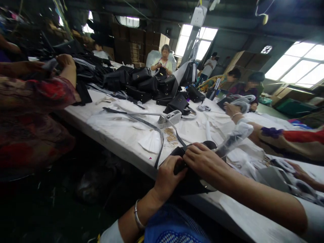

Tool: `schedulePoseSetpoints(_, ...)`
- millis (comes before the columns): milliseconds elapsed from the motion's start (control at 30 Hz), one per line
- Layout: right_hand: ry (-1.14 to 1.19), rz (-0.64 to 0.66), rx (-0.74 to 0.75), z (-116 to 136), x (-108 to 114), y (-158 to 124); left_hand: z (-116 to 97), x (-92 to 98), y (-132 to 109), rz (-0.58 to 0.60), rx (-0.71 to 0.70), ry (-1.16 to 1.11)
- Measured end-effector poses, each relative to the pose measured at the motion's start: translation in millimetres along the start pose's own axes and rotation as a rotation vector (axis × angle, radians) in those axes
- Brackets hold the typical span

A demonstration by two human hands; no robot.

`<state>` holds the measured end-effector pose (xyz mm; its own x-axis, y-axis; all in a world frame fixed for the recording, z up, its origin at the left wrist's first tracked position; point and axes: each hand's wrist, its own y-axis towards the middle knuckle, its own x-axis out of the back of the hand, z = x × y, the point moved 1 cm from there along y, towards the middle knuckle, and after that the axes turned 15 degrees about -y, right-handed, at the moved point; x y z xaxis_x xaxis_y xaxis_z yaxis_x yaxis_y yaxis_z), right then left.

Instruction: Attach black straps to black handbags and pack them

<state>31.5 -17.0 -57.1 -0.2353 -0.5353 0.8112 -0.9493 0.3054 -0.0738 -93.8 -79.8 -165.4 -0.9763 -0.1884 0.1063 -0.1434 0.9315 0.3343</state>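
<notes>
My left hand (168, 177) grips the near edge of a black handbag (188, 180) at the front edge of the white table (118, 133). My right hand (202, 160) lies curled over the top of the same bag, fingers pressed on it. A dark strap (162, 140) runs from the bag across the table towards the left. A clear plastic-wrapped piece (234, 136) rises just behind my right hand.
A tape dispenser (170, 118) and paper sheets lie mid-table. A heap of black bags (152, 86) fills the far end. A co-worker's arm in a patterned sleeve (37, 94) is at left, another's arm (286, 138) at right. Several people sit beyond.
</notes>
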Motion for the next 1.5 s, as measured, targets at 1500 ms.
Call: schedulePoseSetpoints(1500, 0.298, -0.134, -0.117, -48, -11, -16, -32, 17.9, 17, -0.035, -0.086, -0.065)
